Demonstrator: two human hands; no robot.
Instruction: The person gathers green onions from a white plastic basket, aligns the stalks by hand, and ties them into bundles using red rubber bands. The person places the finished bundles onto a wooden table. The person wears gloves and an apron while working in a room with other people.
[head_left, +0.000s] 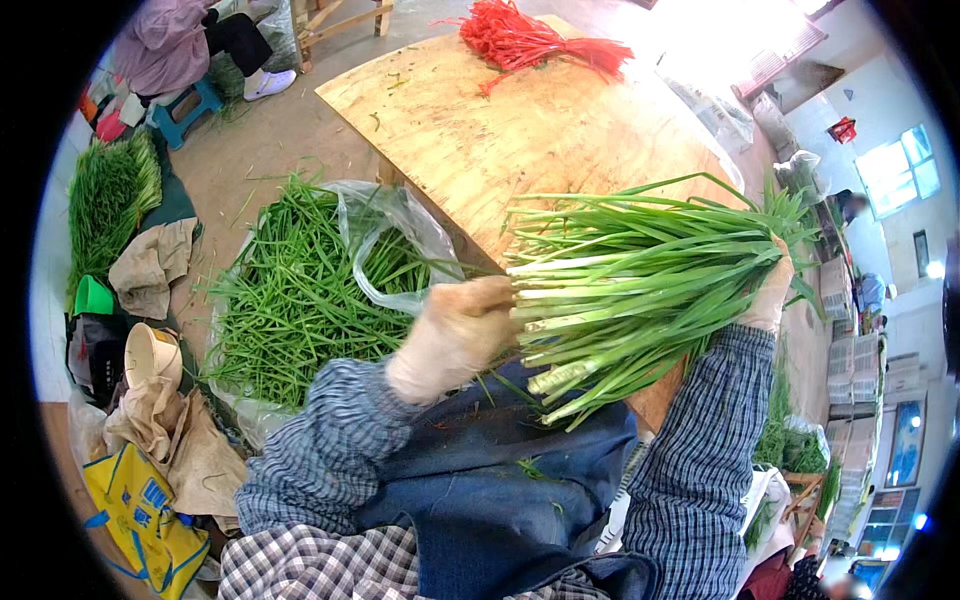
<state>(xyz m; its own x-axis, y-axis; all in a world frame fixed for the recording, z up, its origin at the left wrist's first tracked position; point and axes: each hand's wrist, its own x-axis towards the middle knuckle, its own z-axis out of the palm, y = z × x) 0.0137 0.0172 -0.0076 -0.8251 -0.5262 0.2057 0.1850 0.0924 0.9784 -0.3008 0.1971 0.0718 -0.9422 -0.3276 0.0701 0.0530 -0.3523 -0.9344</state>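
A thick bunch of garlic chives lies sideways in front of me, above my lap and the table's near corner. Its pale stem ends point left and its leaf tips point right. My right hand, in a light glove, is closed around the leafy part at the right. My left hand, also gloved and blurred, has its fingers curled against the stem ends; whether it pinches a stalk is hidden. A dark blue apron covers my lap, with green scraps on it.
Red plastic ties lie on the plywood table. A clear plastic bag heaped with loose chives stands at left. Beyond it are a tub, a yellow bag and a seated person.
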